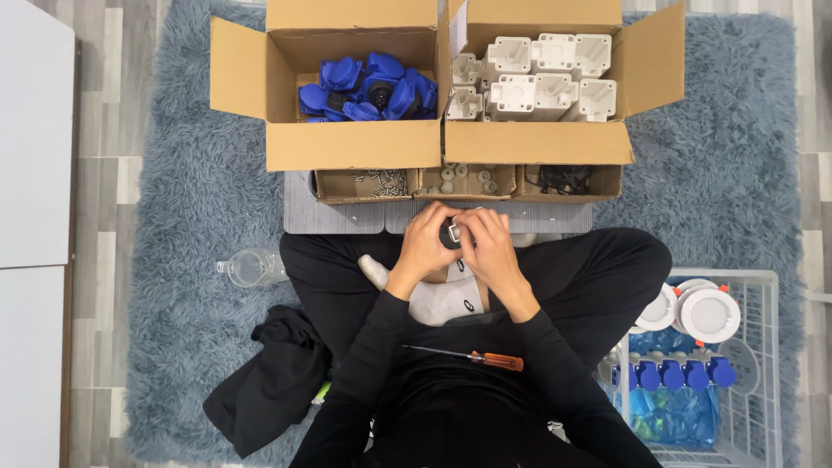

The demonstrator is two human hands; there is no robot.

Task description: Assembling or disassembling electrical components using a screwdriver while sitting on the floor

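Both hands meet over my crossed legs, just in front of the grey mat (338, 215). My left hand (425, 243) and my right hand (492, 247) are closed together around a small dark and white plastic part (452, 232), mostly hidden by the fingers. An orange-handled screwdriver (477, 356) lies across my lap below the hands. Beyond the mat stand an open cardboard box of blue plastic parts (368, 87) and an open cardboard box of white plastic housings (542, 78).
Three shallow cardboard trays (468, 182) hold screws, small white pieces and black pieces. A clear plastic bottle (251, 267) lies left of my knee, and a black cloth (269, 381) below it. A white wire basket (763, 364) at right holds assembled white and blue units.
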